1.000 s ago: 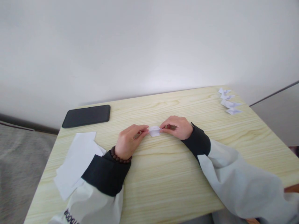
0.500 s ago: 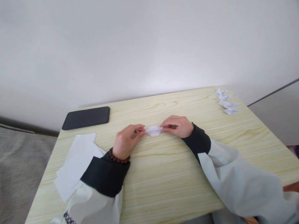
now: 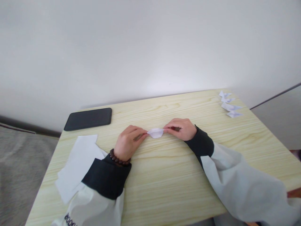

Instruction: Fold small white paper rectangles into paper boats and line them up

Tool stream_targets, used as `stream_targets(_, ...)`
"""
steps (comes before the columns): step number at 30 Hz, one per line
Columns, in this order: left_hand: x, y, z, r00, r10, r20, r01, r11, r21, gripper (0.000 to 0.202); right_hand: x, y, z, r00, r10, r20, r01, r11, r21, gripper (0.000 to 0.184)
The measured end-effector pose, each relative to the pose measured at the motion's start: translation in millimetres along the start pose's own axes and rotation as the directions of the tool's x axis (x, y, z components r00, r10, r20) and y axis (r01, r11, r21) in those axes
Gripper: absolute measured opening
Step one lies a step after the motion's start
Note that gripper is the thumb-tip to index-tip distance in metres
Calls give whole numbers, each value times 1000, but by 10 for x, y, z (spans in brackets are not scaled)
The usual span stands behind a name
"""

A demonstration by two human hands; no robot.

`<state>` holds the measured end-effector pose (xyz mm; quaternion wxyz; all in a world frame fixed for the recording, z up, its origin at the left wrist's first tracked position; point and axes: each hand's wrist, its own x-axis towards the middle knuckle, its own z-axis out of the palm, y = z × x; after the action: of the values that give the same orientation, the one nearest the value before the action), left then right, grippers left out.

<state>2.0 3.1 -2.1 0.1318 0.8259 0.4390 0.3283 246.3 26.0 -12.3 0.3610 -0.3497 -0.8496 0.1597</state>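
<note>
A small folded white paper piece sits at the middle of the light wooden table, held between both hands. My left hand pinches its left tip, fingers closed, a dark bead bracelet on the wrist. My right hand pinches its right tip, fingers closed. The piece looks like a shallow boat shape stretched between the two pinches.
A black phone lies at the table's far left. Loose white paper sheets lie at the left edge, partly under my left sleeve. Several small folded paper pieces are lined up at the far right corner. A white wall stands behind.
The paper piece has been pulled wider between my hands, from a compact square to a stretched boat shape. My hands have drifted slightly apart.
</note>
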Motion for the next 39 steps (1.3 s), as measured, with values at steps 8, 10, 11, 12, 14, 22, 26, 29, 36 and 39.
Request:
stream_targets(8,56,-31,57,995,-99,-8,99,988,115,17,14,20,40,978,153,-142,-158,987,-25,17)
stream_targets(10,74,-29,76,994,-109,-2,108,984,144,17,10,58,33,971,166,-174,-178,983,-56,17)
stream_targets(11,83,-24,86,994,-113,-6,112,981,158,17,6,81,26,966,181,-185,-198,977,-75,17)
stream_targets(12,92,-16,98,993,-114,-13,115,978,172,17,2,107,16,959,202,-199,-224,970,-94,18)
stream_targets(14,114,9,128,994,-102,-31,106,976,191,17,-8,166,-19,952,220,-214,-254,956,-146,18)
stream_targets(22,209,183,337,999,17,-27,-11,976,217,17,-79,431,-535,855,373,-360,-509,735,-448,21)
stream_targets(26,213,252,426,998,53,33,-59,971,232,23,-108,612,-846,777,486,-400,-628,558,-541,24)
stream_targets(29,207,272,456,994,63,94,-84,967,239,30,-143,717,-960,742,529,-412,-665,501,-554,26)
stream_targets(36,194,265,486,990,68,124,-100,957,272,33,-335,680,-1009,756,533,-381,-645,504,-574,26)
stream_targets(39,197,261,487,990,76,114,-106,953,283,31,-470,620,-1089,754,528,-390,-648,507,-568,26)
